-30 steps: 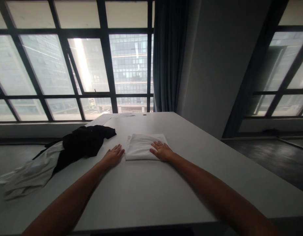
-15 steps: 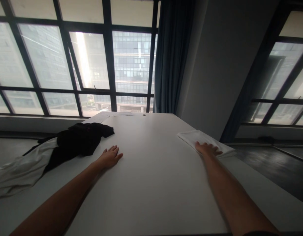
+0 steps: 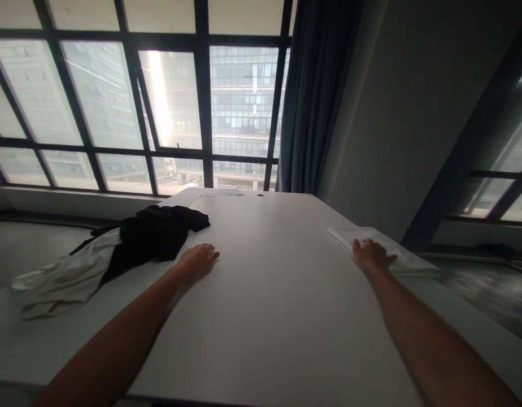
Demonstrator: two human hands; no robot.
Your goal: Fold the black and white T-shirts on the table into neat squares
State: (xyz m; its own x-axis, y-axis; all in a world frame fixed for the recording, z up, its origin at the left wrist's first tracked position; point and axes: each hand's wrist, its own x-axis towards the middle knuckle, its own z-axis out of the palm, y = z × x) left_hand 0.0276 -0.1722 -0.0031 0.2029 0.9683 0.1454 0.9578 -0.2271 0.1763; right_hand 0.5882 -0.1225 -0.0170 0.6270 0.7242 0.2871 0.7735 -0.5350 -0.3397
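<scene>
My left hand is over the white table, right beside a heap of clothes. Its fingers are loosely bent, and nothing shows in them. The heap has a crumpled black garment and a pale grey one that trails to the left. Off to the right, my right hand rests on a folded white cloth near the table's right edge. Its fingers are slightly apart and not closed round the cloth. Part of the cloth lies hidden beneath that hand.
Sheets of paper lie at the table's far left corner. A small round hole is in the far edge. Beyond stand large windows, a blue curtain and a grey pillar.
My view has turned a little left, so everything sits further right. The left hand's fingers, spread flat before, are now more bent. The right hand stays on the white cloth.
</scene>
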